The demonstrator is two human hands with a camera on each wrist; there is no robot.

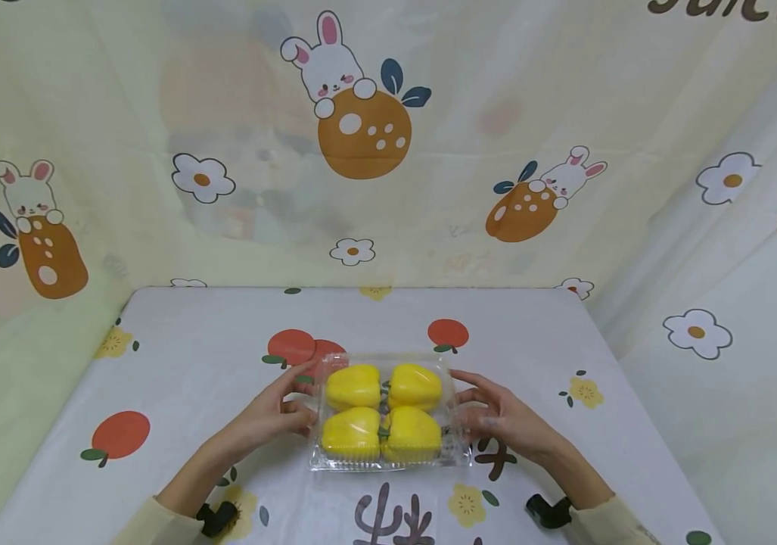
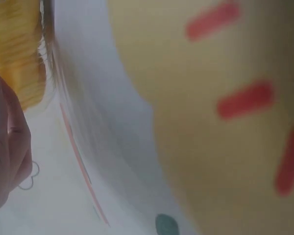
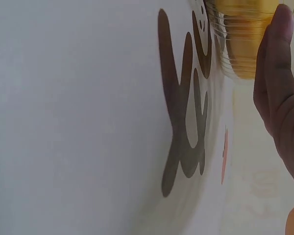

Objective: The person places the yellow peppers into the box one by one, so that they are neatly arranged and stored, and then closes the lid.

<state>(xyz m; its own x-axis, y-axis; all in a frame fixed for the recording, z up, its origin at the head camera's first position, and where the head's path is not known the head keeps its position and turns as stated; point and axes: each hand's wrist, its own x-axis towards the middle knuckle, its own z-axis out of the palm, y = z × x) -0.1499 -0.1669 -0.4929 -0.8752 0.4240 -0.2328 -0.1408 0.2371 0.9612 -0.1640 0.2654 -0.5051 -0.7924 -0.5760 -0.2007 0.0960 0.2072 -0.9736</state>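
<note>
A clear plastic clamshell box [image 1: 388, 463] sits on the table a little in front of me, holding four yellow bell peppers [image 1: 383, 412] in two rows. My left hand [image 1: 278, 412] lies against the box's left side, with the index finger stretched toward its far left corner. My right hand [image 1: 500, 420] touches the right side with fairly straight fingers. In the left wrist view, fingers [image 2: 7, 142] lie beside the ribbed box wall and a yellow pepper [image 2: 17, 49]. In the right wrist view, a straight finger [image 3: 279, 88] rests against the box wall [image 3: 242, 39].
The table wears a white cloth [image 1: 177, 363] printed with red fruit, yellow flowers and dark letters. Cartoon rabbit curtains [image 1: 361, 113] close in the back and both sides. A black wrist strap [image 1: 216, 518] and another black strap [image 1: 548, 511] sit on my forearms.
</note>
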